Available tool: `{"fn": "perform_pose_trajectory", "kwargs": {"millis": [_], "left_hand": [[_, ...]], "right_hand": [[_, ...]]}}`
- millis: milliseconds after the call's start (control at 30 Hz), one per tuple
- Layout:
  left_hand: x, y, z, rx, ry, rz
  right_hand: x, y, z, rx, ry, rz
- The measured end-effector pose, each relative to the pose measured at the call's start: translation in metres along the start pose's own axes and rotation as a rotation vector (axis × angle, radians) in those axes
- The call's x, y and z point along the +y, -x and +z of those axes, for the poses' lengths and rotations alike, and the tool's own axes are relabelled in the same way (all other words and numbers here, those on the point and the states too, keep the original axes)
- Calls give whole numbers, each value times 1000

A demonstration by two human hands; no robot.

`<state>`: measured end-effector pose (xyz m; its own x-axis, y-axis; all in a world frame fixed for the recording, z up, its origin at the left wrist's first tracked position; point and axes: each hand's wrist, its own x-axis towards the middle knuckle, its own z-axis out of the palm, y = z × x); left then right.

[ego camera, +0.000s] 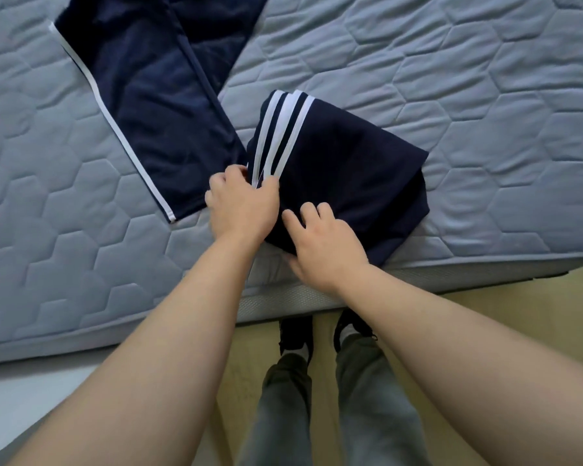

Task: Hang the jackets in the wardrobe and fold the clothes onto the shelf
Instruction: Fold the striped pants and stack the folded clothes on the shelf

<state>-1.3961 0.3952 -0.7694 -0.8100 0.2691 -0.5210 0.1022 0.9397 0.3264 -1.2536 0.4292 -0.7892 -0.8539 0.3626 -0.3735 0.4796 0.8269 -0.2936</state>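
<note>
A folded navy garment (344,176) with three white stripes lies at the near edge of the mattress (468,95), one corner overhanging it. The left hand (241,203) pinches the striped edge between thumb and fingers. The right hand (323,243) rests on the near corner, fingers curled over the fabric. Navy trousers (148,105) lie flat just left, nearly touching. Bare mattress extends right and beyond.
</note>
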Motion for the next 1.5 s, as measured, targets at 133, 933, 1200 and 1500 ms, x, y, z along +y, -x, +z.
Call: {"fn": "perform_pose_trajectory", "kwargs": {"millis": [133, 933, 1200, 1500], "left_hand": [[-6, -4, -3, -167, -5, -50], [0, 97, -61, -526, 922, -627], [54, 247, -177, -560, 797, -695], [140, 397, -192, -680, 300, -248]], "right_hand": [[3, 13, -9, 79, -308, 114], [-70, 77, -66, 150, -2469, 1352], [-122, 198, -223, 381, -2418, 1627], [-112, 370, -307, 1017, -2322, 1683]]}}
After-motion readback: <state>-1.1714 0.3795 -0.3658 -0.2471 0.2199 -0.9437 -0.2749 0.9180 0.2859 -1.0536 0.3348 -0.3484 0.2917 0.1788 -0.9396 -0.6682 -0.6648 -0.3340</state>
